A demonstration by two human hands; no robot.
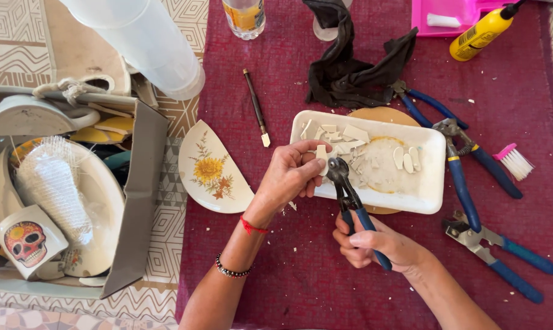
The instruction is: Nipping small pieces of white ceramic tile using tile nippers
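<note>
My left hand (292, 174) pinches a small cream ceramic piece (321, 153) at the near-left edge of a white rectangular tray (432, 186). My right hand (380, 244) grips the blue handles of wheeled tile nippers (348, 192), whose black jaws touch the ceramic piece. Several cut cream shards (350, 146) lie in the tray. A broken plate half with a yellow flower (212, 171) rests left of my left hand on the maroon cloth (301, 275).
Two more blue-handled pliers (460, 177) and a third pair (502, 253) lie right of the tray, beside a pink brush (513, 160). A glass cutter (256, 107), dark rag (350, 67), yellow glue bottle (481, 33) and a box of crockery (62, 195) surround the work.
</note>
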